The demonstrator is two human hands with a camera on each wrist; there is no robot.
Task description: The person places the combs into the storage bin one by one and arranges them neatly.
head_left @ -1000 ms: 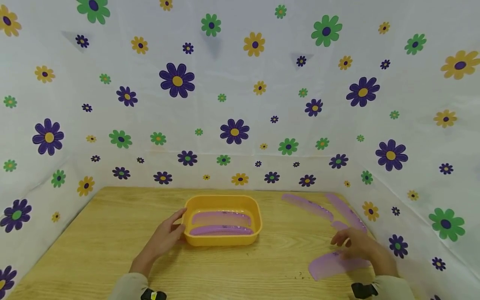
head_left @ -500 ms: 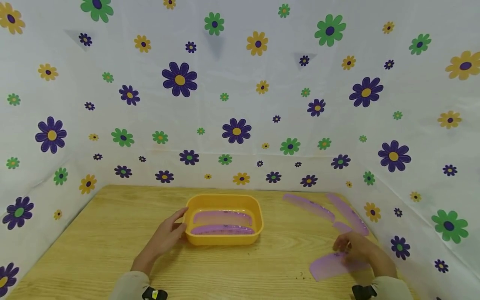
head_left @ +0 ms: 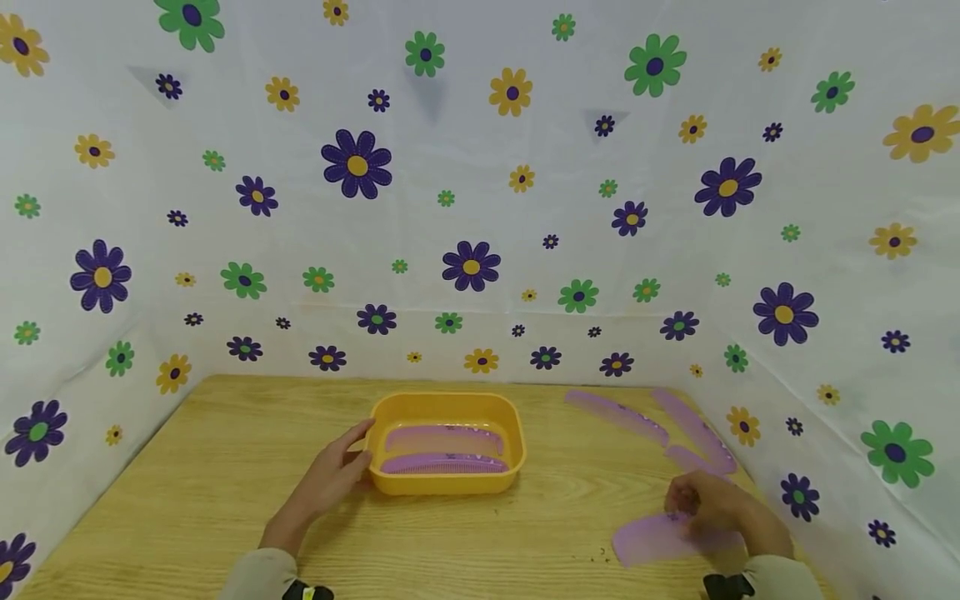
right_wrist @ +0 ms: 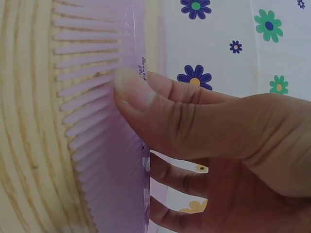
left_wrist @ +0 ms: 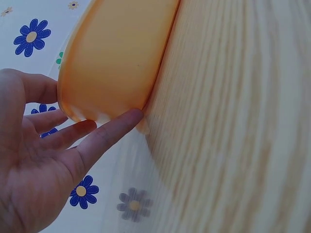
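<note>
A yellow plastic basket [head_left: 446,482] stands at mid-table with two purple combs inside, a rear comb [head_left: 442,437] and a front comb [head_left: 444,463]. At the basket's left end my left hand [head_left: 330,479] touches the outer wall with fairly straight, spread fingers. In the left wrist view its thumb [left_wrist: 109,133] lies along the wall near the table. On the right, my right hand [head_left: 716,504] pinches another purple comb [head_left: 648,539] by its spine, thumb on the near face. The right wrist view shows this comb's teeth [right_wrist: 82,97] pointing left over the wood; fingers hide part of the spine.
Beyond the right hand lie three more purple combs: a left comb [head_left: 618,414], a right comb [head_left: 697,429] and a partly hidden comb [head_left: 699,460]. White flowered cloth [head_left: 480,208] walls the wooden table [head_left: 225,467] at the back and sides.
The right hand's fingers have come down and curled onto the near comb, which has shifted and tilted slightly. The left hand stays at the basket's end.
</note>
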